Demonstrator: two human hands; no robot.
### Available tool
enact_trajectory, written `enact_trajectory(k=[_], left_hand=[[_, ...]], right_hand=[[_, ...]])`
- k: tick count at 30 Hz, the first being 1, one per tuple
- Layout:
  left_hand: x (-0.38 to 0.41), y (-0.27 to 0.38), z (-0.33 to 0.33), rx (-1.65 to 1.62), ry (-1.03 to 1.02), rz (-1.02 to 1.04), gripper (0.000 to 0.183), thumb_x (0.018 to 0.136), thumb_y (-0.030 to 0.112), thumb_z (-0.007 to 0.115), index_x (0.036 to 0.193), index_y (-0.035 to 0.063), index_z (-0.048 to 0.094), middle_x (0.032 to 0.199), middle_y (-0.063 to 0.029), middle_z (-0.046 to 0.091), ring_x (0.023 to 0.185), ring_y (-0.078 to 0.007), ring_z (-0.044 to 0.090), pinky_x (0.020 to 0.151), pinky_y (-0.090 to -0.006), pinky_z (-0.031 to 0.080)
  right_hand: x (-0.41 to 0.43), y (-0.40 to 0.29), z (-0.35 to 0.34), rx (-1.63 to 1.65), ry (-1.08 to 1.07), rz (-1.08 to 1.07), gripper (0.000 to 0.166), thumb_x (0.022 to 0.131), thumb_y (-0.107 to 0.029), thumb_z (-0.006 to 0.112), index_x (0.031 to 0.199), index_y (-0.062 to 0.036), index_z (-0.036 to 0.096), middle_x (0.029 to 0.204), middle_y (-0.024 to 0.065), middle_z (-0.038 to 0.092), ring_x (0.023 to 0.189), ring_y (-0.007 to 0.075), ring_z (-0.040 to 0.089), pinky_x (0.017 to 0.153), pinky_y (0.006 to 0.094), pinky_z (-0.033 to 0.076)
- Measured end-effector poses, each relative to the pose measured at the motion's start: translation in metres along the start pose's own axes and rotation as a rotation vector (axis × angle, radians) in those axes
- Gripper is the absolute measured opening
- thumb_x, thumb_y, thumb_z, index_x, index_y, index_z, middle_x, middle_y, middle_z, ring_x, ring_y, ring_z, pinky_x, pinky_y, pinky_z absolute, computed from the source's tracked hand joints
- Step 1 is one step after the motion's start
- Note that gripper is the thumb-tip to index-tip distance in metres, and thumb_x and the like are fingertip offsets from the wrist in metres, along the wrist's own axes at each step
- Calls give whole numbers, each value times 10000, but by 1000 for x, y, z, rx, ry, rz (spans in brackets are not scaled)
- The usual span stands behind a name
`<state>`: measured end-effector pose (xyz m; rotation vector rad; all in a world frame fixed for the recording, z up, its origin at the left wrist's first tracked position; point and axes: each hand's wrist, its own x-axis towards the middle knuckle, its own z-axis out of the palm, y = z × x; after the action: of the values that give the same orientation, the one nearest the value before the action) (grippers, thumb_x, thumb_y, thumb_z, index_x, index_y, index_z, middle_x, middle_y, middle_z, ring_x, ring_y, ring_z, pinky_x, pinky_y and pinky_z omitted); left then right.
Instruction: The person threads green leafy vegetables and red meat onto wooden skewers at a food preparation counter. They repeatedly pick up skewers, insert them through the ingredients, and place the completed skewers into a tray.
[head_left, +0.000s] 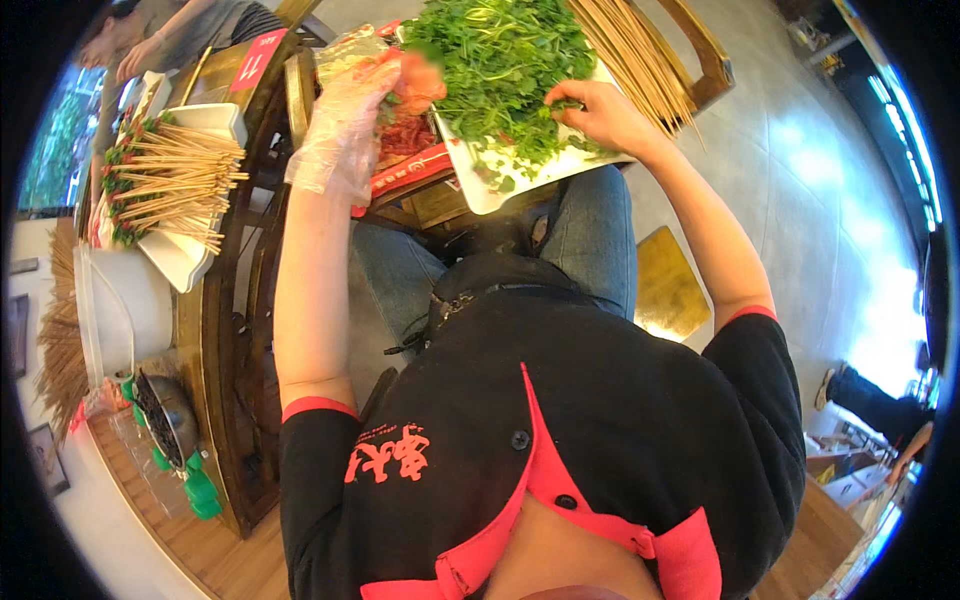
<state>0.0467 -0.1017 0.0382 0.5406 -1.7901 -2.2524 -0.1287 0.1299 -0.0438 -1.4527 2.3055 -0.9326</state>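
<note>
My left hand (352, 97), in a clear plastic glove, is above the red sliced meat (406, 139) with a pinkish piece at its fingers; a blur hides part of it, so its grip is unclear. Bare, my right hand (596, 112) pinches a small green sprig at the right edge of the cilantro heap (502, 67). That heap lies on a white tray (487, 196) above my knees. Right of the tray is a bundle of bamboo skewers (637, 60).
On the wooden table (217, 315) at left, a white dish (184, 266) holds filled skewers (180, 172). A white bucket (131, 300) and a metal bowl (176, 420) stand nearer. Another person (187, 34) is at the upper left. A wooden stool (667, 285) is beside my leg.
</note>
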Motion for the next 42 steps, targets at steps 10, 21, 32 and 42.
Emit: enact_trajectory(k=[10,21,32,42], left_hand=[[-4,-14,36,-18,247,-12,215,908,208,538,913,-1,586,771,-91,618,642,-173,603,578,-284,530],[-6,-15,20,-250,-105,-44,237,890,131,510,1036,-54,536,985,-183,631,910,-269,632,799,-350,517],[-10,-21,28,-66,-54,-46,240,848,77,596,1055,-39,560,963,-130,637,870,-224,639,784,-327,531],[-5,-33,44,54,-58,-84,175,878,99,539,973,-41,582,911,-114,643,828,-181,623,768,-288,503]], right_hand=[[3,15,3,32,-204,84,279,842,-90,536,1118,-98,577,795,133,622,747,199,614,689,335,474],[4,16,8,34,7,170,225,766,-44,632,989,-14,628,827,59,627,734,130,568,688,266,457],[4,-16,-5,268,163,197,285,767,-136,662,1039,-52,640,810,72,650,714,114,565,683,281,452],[14,-45,-3,558,335,-58,231,771,-93,630,997,-58,658,753,57,647,662,84,551,635,245,454]])
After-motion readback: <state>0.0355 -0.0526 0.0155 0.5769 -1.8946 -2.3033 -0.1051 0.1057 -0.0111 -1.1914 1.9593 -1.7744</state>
